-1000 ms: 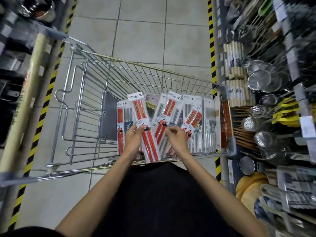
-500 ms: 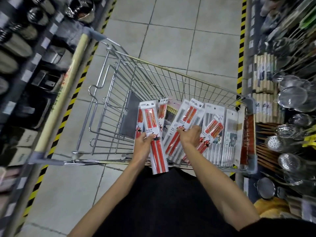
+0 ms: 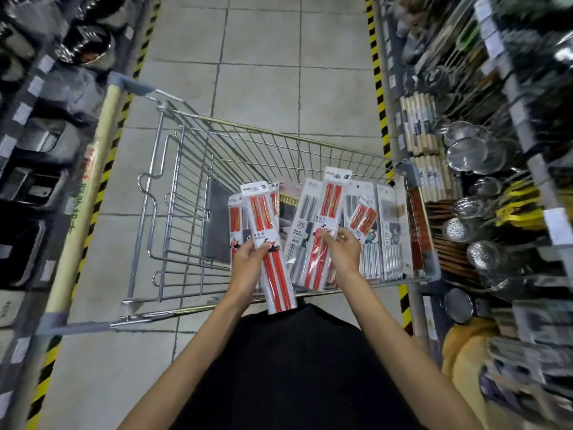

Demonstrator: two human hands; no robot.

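Head view, looking down into a wire shopping cart (image 3: 279,136) in a shop aisle. Both forearms reach forward over the cart's near rim. The left hand (image 3: 248,262) is closed round a red chopstick pack (image 3: 277,280), gripping it near the middle. The pack tilts slightly, and its lower end overhangs the rim towards the person. The right hand (image 3: 344,249) pinches a second red pack (image 3: 330,200) at mid-length between thumb and fingers. This pack stands nearly upright among the steel chopstick packs (image 3: 384,231) ranged along the cart's right side.

Half a second earlier the right hand lay on top of that row. Its pack now stands with the top edge above its neighbours. The left hand's hold is unchanged.

The left fingers are mostly hidden behind their pack. Print on the packs is too small to read. The shelf (image 3: 527,144) of strainers (image 3: 465,150) at right is blurred.
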